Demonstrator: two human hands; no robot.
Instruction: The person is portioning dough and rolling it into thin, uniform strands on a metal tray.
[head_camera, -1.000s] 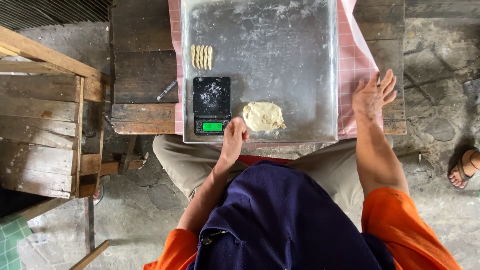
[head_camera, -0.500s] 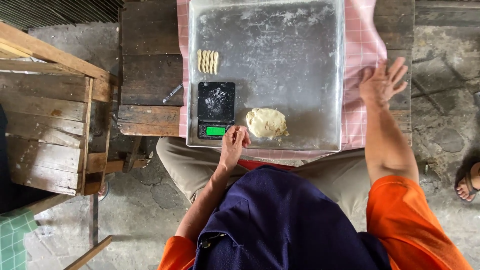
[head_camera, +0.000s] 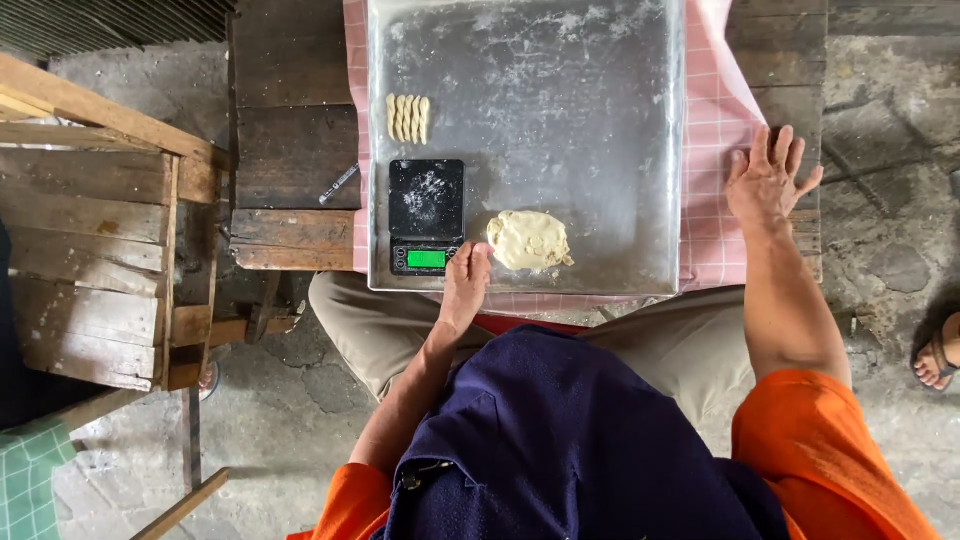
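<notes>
The soft pale lump of dough (head_camera: 529, 240) sits on the floury metal tray (head_camera: 600, 120), mostly unshaped. Six small rolled dough sticks (head_camera: 407, 118) are done. The left hand (head_camera: 466, 283) rests beside it, fingers seemingly together, by the black scale (head_camera: 426, 215). The right hand (head_camera: 768, 180) lies spread flat on the pink checked cloth (head_camera: 715, 120)

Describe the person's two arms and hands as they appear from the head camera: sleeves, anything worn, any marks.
Both arms are bare from the upper arm down, below short bright orange sleeves. A dark navy apron-like garment covers the chest between them. The left hand and the right hand are bare: no gloves, and no rings, watch or bracelets that can be made out. Any flour on the fingers is too faint to tell.
</notes>
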